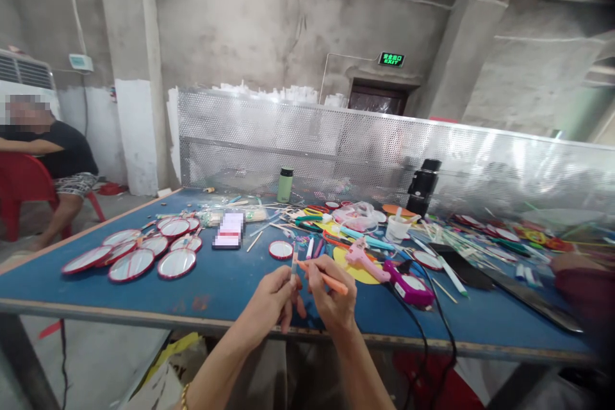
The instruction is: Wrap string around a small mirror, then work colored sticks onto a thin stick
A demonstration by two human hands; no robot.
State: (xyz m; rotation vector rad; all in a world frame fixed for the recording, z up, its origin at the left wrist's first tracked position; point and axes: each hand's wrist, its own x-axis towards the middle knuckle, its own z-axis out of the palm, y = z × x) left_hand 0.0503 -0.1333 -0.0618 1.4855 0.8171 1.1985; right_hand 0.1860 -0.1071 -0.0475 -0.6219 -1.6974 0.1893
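My left hand (pixel 273 298) is closed, pinching a thin, narrow strip (pixel 295 262) upright above the table's front edge; it looks like a small flat stick. In my right hand (pixel 334 301) is an orange marker pen (pixel 335 283), its tip end at or very close to the strip. Whether the tip touches is too small to tell. Just beyond both hands lies a small round white disc with a red rim (pixel 280 250). A pink hot glue gun (pixel 364 261) rests to the right, over a yellow round piece (pixel 343 256).
Several red-rimmed discs (pixel 132 264) spread across the left of the blue table (pixel 216 295). A phone (pixel 229 230), green bottle (pixel 285 186), white cup (pixel 398 229) and purple device (pixel 408 285) with cables stand around. A perforated metal screen (pixel 298 134) lines the back. A person (pixel 72 147) sits far left.
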